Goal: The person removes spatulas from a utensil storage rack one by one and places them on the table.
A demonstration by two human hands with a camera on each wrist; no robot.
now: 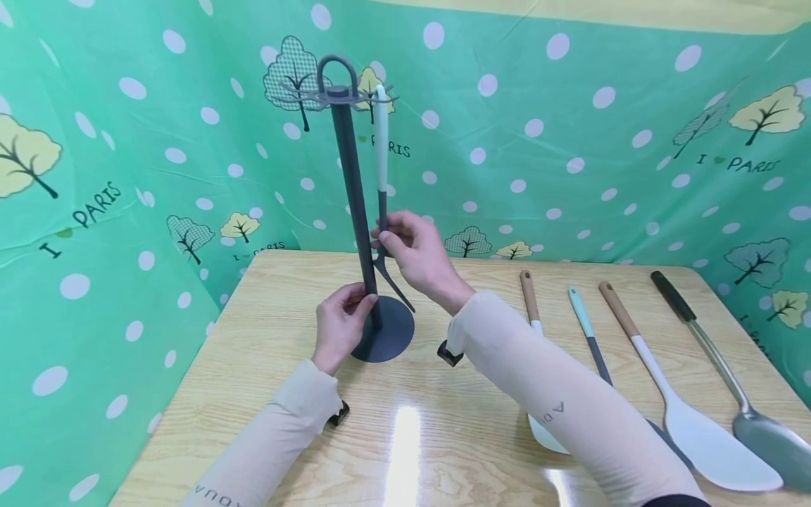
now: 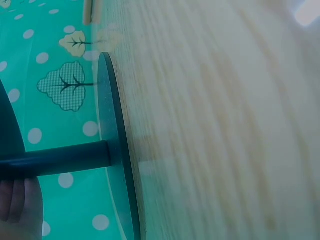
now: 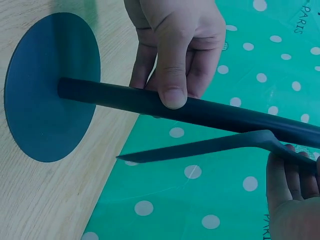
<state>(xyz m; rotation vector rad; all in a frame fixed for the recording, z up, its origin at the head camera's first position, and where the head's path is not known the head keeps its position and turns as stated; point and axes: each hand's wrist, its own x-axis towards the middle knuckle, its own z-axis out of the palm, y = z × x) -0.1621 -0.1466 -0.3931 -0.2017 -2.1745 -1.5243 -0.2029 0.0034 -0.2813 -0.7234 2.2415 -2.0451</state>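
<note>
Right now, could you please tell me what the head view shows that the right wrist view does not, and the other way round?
Only the head view shows the four utensils lying on the table, the top ring of the stand and the white handle hanging from it. Only the right wrist view shows, close up, the left thumb pressed on the pole. Both show the left hand gripping the pole, the right hand holding the hanging turner, and the round base.
</note>
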